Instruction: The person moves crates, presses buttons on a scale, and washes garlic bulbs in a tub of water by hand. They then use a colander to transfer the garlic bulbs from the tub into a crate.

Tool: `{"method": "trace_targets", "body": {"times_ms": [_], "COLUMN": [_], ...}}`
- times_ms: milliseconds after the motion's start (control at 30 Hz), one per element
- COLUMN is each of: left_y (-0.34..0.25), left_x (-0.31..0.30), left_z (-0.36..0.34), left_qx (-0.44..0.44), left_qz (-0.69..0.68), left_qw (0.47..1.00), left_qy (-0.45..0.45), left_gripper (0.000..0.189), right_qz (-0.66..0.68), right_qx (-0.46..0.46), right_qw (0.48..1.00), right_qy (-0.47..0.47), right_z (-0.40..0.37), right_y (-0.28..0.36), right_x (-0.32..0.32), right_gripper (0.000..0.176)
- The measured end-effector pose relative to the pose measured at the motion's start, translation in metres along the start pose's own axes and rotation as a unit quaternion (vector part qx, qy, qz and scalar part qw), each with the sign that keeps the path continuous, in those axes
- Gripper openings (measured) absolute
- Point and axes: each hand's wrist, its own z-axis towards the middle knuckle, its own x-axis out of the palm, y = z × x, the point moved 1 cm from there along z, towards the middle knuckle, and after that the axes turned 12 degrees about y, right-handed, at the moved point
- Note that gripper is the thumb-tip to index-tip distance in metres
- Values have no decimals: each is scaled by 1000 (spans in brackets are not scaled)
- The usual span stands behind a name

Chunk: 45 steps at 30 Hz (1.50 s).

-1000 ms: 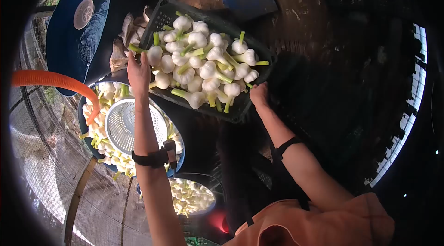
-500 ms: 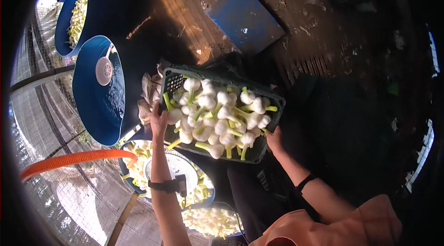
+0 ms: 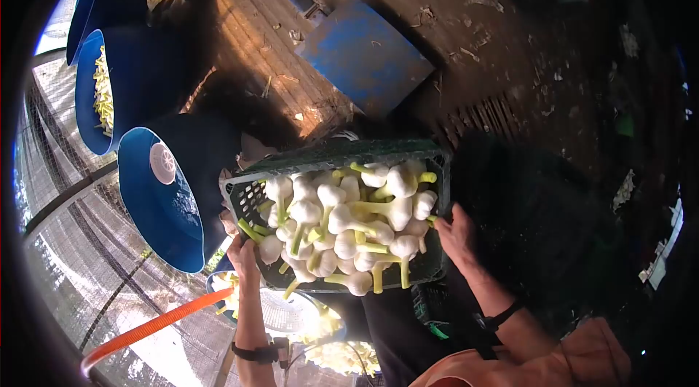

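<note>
A dark green plastic crate (image 3: 342, 156) with slotted ends hangs in front of my body, heaped with white garlic bulbs (image 3: 338, 218) on short green stems. My left hand (image 3: 243, 254) grips its left end, and my right hand (image 3: 456, 238) holds the right end. The fingers of both hands are partly hidden by the crate's rim. Its far wall stands higher in view, so the crate looks tilted toward me.
At left stand a blue barrel (image 3: 138, 190) with water and a pale strainer (image 3: 163, 163), and another barrel (image 3: 84, 107) with stem pieces. An orange hose (image 3: 160, 321) leads to a tub of garlic. A blue platform scale (image 3: 368, 56) rests on the wooden floor (image 3: 255, 37).
The crate, held in both hands, sits a little lower in view and is turned more level. My view has shifted, so the barrels appear lower and a scale display shows at the top.
</note>
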Motion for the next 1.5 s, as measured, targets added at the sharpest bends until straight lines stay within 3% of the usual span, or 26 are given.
{"method": "trace_targets", "body": {"times_ms": [233, 300, 433, 500, 600, 833, 1033, 1100, 1200, 1233, 1300, 1367, 1433, 1467, 1500], "left_y": [-147, -176, -202, -215, -211, -180, -149, -166, -169, -169, -159, -129, -120, -114, -106], "left_x": [53, 79, 126, 157, 190, 226, 239, 243, 236, 235, 232, 212, 207, 205, 204], "left_z": [14, 45, 136, 168, 227, 309, 352, 334, 333, 329, 308, 304, 259, 241, 223], "left_qx": [51, 93, 102, 108, 112, 68, 49, 20, 24, 42, 122, 149, 180, 153, 126], "left_qz": [80, 82, 92, 86, 81, 80, 101, 99, 166, 194, 172, 266, 219, 140, 59], "left_qw": [994, 990, 987, 987, 987, 992, 993, 993, 981, 974, 978, 949, 946, 967, 982], "left_qy": [63, 71, 79, 83, 81, 73, 30, 65, 95, 106, -5, -75, -154, -145, -130], "left_gripper": [20, 19, 19, 19, 20, 18, 17, 19, 20, 28, 38, 45, 42, 41, 41], "right_qz": [95, 52, 103, 128, 91, 62, 65, 47, 191, 192, 225, 244, 341, 327, 335], "right_qx": [-136, -176, -193, -176, -150, -75, -114, -142, -97, -87, -65, 20, 47, 101, 103], "right_qw": [985, 981, 973, 976, 982, 993, 991, 988, 971, 975, 971, 969, 937, 938, 928], "right_qy": [-40, -66, -75, -29, -66, -72, -19, -42, 110, 67, 45, 5, 56, 50, 125], "right_z": [104, 142, 217, 250, 325, 376, 425, 416, 407, 399, 408, 408, 381, 369, 371], "right_y": [57, 63, 81, 90, 63, 63, 30, 29, 43, 50, 15, -24, -35, -40, -76], "right_x": [-93, -112, -137, -152, -148, -127, -108, -110, -125, -130, -131, -145, -165, -169, -175], "right_gripper": [22, 21, 19, 26, 34, 38, 33, 31, 38, 41, 57, 43, 22, 21, 23]}}
